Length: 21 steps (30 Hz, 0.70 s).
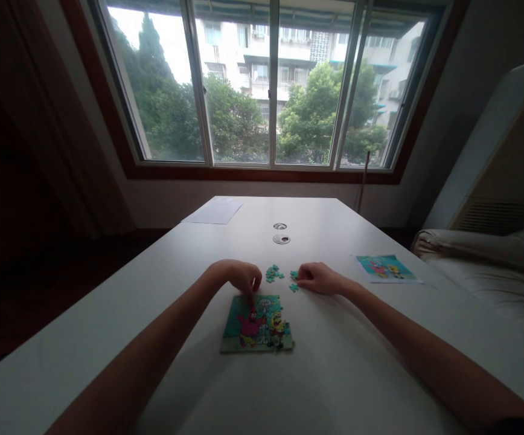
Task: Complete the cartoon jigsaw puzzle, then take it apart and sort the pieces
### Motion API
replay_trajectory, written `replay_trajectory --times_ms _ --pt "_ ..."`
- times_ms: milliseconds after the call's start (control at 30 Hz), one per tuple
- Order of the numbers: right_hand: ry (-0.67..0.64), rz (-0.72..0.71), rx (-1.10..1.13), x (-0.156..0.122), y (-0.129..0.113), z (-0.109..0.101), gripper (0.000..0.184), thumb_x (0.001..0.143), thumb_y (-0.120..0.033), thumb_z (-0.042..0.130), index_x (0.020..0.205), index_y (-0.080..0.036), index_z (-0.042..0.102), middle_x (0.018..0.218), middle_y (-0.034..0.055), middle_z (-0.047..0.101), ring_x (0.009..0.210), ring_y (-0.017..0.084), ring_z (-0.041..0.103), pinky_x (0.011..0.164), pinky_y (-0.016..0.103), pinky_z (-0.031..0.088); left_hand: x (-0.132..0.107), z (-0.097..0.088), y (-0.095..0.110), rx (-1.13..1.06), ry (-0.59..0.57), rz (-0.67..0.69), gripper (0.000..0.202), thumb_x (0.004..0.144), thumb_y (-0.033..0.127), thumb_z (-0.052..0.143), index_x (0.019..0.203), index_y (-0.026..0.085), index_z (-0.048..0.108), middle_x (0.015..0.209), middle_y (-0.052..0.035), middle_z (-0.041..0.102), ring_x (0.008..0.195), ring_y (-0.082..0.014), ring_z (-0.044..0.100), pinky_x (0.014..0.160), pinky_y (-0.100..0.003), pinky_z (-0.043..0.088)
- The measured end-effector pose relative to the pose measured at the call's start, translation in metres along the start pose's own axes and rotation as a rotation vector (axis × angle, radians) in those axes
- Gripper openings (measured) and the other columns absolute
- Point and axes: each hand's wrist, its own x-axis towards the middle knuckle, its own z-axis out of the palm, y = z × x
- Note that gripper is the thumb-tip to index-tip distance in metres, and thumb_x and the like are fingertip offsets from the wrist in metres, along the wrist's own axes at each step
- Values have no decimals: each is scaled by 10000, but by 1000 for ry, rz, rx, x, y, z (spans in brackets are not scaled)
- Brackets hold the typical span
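A partly joined jigsaw puzzle (239, 326) lies flat on the white table, with a pink cartoon starfish, a yellow sponge figure and a teal background. Its right edge is uneven. Over its top edge is my left hand (244, 278), one finger stretched down onto the puzzle and the others loosely bent; I see nothing held in it. To the right, my right hand (320, 278) rests on the table, its fingertips closed at a teal puzzle piece (294, 275). Another loose piece (293, 287) lies just below those fingertips. Between the hands sits a small cluster of loose pieces (272, 273).
A printed reference picture (387, 268) lies on the right of the table (343, 374). Two round items (281, 239) are farther back at the middle, and a white sheet (214, 211) is at the far left. A covered sofa (492, 266) stands right of the table.
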Motion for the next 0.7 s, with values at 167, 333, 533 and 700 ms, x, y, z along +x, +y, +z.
replay_trajectory --times_ms 167,333,533,700 --pt "-62 -156 61 -4 -31 7 165 746 -312 554 759 -151 588 670 -2 565 588 92 462 538 205 343 4 4 1 24 46 -13 356 443 368 751 708 167 625 674 0 605 560 -127 506 477 -203 371" --pt "-156 -221 -17 -14 -60 10 330 702 -429 604 891 -160 572 794 38 566 677 127 491 575 223 363 7 8 -2 49 37 -22 333 498 387 723 713 153 625 628 -8 598 548 -133 504 476 -212 366" --pt "-263 -89 -90 -13 -56 10 594 570 -484 687 1026 -140 524 916 80 531 795 183 483 636 256 389 7 8 4 40 51 66 293 522 372 717 704 159 632 618 2 589 537 -122 495 458 -198 349" --pt "-402 -29 -137 -11 -53 -4 603 475 -466 731 950 -143 547 885 49 523 751 171 473 587 238 376 4 7 11 54 66 86 304 505 361 728 725 174 631 665 10 586 547 -117 490 452 -189 333"
